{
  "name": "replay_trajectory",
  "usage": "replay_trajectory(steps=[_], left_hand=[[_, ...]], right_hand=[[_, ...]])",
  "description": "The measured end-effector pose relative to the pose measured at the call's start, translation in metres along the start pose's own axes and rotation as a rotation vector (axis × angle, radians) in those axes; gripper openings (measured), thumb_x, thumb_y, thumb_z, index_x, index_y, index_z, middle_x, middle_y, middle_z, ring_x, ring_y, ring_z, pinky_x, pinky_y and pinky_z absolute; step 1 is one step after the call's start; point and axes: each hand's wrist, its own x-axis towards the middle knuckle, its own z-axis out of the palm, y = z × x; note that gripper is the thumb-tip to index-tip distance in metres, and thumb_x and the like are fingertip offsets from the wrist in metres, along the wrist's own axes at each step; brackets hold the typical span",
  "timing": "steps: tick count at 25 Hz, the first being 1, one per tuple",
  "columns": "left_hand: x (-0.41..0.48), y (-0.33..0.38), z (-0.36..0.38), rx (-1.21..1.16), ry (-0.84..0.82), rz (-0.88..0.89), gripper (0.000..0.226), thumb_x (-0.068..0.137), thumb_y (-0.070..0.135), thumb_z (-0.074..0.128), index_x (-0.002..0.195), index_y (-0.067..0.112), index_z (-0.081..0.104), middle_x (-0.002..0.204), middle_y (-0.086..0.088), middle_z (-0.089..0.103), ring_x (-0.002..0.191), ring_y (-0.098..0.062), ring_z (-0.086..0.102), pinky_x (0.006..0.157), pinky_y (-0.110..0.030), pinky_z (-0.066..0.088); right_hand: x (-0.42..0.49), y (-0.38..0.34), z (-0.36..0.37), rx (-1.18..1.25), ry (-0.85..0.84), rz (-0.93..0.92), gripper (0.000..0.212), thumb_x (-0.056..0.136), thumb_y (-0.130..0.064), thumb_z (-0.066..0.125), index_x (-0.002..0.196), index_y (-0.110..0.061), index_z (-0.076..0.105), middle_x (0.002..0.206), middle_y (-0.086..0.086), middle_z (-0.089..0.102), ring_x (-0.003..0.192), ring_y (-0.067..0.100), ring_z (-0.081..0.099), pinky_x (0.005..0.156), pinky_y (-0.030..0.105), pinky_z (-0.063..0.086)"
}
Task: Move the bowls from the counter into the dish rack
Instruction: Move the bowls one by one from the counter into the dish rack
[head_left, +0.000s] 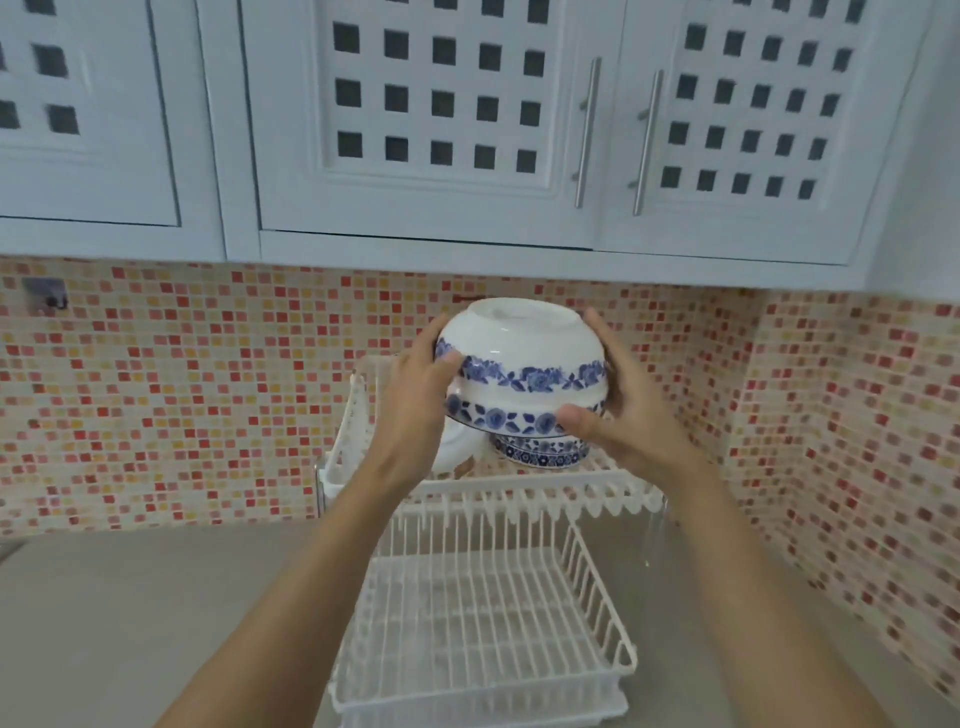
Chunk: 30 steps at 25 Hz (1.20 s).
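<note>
Bowls: two upturned blue-flowered bowls, nested, held above the dish rack upper tier.
Grip: left hand and right hand both clamped on the bowls' sides.
Already racked: another patterned bowl just below.
Risk: lowering may knock that bowl; the nested pair could slip apart.
</note>
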Motion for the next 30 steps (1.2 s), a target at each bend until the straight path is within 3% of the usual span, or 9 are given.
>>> replay_trajectory(steps=[3, 5, 7, 11, 15, 18, 22, 25, 30], left_hand=[[0.023, -0.018, 0.036, 0.082, -0.018, -0.036, 0.084, 0.071, 0.089, 0.029, 0.139, 0.042, 0.043, 0.145, -0.001, 0.046, 0.142, -0.027, 0.031, 0.110, -0.057, 0.033], [0.037, -0.033, 0.055, 0.074, -0.015, -0.102, 0.087, 0.063, 0.095, 0.028, 0.134, 0.047, 0.046, 0.144, 0.003, 0.047, 0.142, -0.027, 0.030, 0.111, -0.059, 0.029], [0.046, -0.039, 0.068, 0.072, 0.005, -0.158, 0.090, 0.059, 0.097, 0.026, 0.132, 0.048, 0.046, 0.143, 0.004, 0.048, 0.142, -0.025, 0.031, 0.111, -0.058, 0.029], [0.052, -0.047, 0.096, 0.112, 0.034, -0.196, 0.088, 0.068, 0.084, 0.027, 0.137, 0.030, 0.042, 0.138, 0.001, 0.049, 0.131, -0.023, 0.045, 0.109, -0.052, 0.037], [0.049, -0.062, 0.112, 0.225, 0.009, -0.188, 0.089, 0.075, 0.083, 0.023, 0.141, 0.025, 0.039, 0.141, 0.003, 0.046, 0.131, -0.019, 0.044, 0.110, -0.049, 0.036], [0.052, -0.073, 0.116, 0.281, -0.019, -0.194, 0.072, 0.088, 0.070, 0.020, 0.141, 0.025, 0.039, 0.138, 0.011, 0.043, 0.126, -0.011, 0.040, 0.107, -0.034, 0.030], [0.052, -0.074, 0.117, 0.348, -0.049, -0.201, 0.058, 0.097, 0.058, 0.019, 0.141, 0.025, 0.039, 0.124, 0.016, 0.040, 0.117, -0.007, 0.039, 0.095, -0.027, 0.028], [0.053, -0.083, 0.115, 0.378, -0.072, -0.252, 0.069, 0.093, 0.065, 0.019, 0.145, 0.022, 0.033, 0.133, 0.011, 0.040, 0.124, -0.010, 0.038, 0.105, -0.032, 0.031], [0.055, -0.093, 0.113, 0.418, -0.085, -0.268, 0.084, 0.083, 0.076, 0.021, 0.146, 0.022, 0.032, 0.144, 0.004, 0.041, 0.130, -0.016, 0.042, 0.111, -0.041, 0.034]], right_hand=[[0.008, 0.027, -0.036, -0.090, -0.006, -0.027, 0.114, 0.048, -0.067, 0.081, 0.144, -0.048, 0.023, 0.153, -0.011, 0.031, 0.139, 0.009, 0.037, 0.111, 0.047, 0.039], [0.015, 0.042, -0.054, -0.170, -0.014, -0.037, 0.109, 0.048, -0.064, 0.083, 0.138, -0.057, 0.022, 0.153, -0.011, 0.029, 0.141, 0.011, 0.034, 0.113, 0.048, 0.036], [0.020, 0.053, -0.064, -0.238, -0.023, -0.026, 0.113, 0.048, -0.057, 0.086, 0.141, -0.052, 0.020, 0.153, -0.012, 0.028, 0.139, 0.009, 0.033, 0.116, 0.044, 0.031], [0.027, 0.077, -0.082, -0.380, -0.083, 0.010, 0.120, 0.051, -0.047, 0.088, 0.146, -0.044, 0.017, 0.153, -0.013, 0.026, 0.133, 0.001, 0.027, 0.113, 0.033, 0.021], [0.036, 0.104, -0.079, -0.397, -0.203, 0.118, 0.134, 0.044, -0.058, 0.088, 0.149, -0.043, 0.006, 0.158, -0.015, 0.016, 0.145, 0.011, 0.020, 0.118, 0.050, 0.024], [0.040, 0.115, -0.076, -0.444, -0.251, 0.145, 0.136, 0.047, -0.051, 0.090, 0.150, -0.040, 0.002, 0.156, -0.020, 0.007, 0.141, 0.007, 0.018, 0.116, 0.049, 0.026], [0.043, 0.125, -0.069, -0.528, -0.266, 0.174, 0.138, 0.045, -0.044, 0.090, 0.144, -0.052, -0.005, 0.154, -0.015, 0.004, 0.141, 0.023, 0.026, 0.108, 0.054, 0.037], [0.044, 0.132, -0.066, -0.676, -0.307, 0.158, 0.137, 0.052, -0.044, 0.087, 0.147, -0.046, -0.013, 0.156, -0.011, 0.001, 0.141, 0.026, 0.029, 0.103, 0.048, 0.042], [0.044, 0.135, -0.064, -0.762, -0.311, 0.071, 0.128, 0.057, -0.044, 0.085, 0.148, -0.042, -0.005, 0.150, -0.002, 0.021, 0.127, 0.024, 0.045, 0.081, 0.033, 0.044]])
